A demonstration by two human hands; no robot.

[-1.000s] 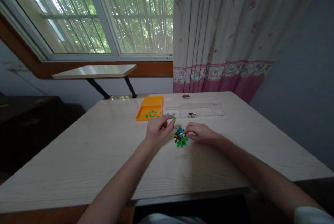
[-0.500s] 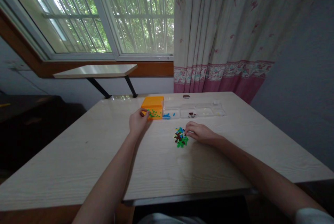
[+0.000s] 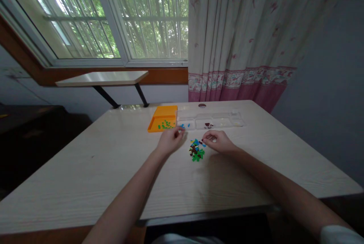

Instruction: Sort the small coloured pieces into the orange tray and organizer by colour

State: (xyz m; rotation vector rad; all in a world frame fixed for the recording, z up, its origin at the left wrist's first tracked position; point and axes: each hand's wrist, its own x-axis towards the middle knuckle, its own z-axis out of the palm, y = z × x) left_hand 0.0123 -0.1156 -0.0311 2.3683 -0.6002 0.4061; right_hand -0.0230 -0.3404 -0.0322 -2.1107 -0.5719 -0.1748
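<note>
A small heap of green, brown, blue and pale pieces [image 3: 196, 150] lies on the table. Just right of its top edge, my right hand [image 3: 218, 141] pinches a small dark brown piece. My left hand [image 3: 170, 139] is closed, its fingertips in front of the blue pieces [image 3: 184, 126] in the clear tray; what it holds, if anything, is too small to make out. Green pieces [image 3: 166, 124] lie in the orange tray [image 3: 165, 111]. The clear divided tray [image 3: 220, 115] joins it on the right, with brown pieces [image 3: 208, 125] in one compartment.
The wooden table [image 3: 113, 175] reaches the wall below the window. At its back left stands a raised shelf [image 3: 105, 77] on black brackets. A curtain [image 3: 239, 39] hangs behind the table. A brown round spot [image 3: 202, 105] shows near the back edge.
My left hand has moved right and slightly nearer, from the orange tray to the blue pieces. My right hand stays beside the heap, now with a brown piece visible at its fingertips.
</note>
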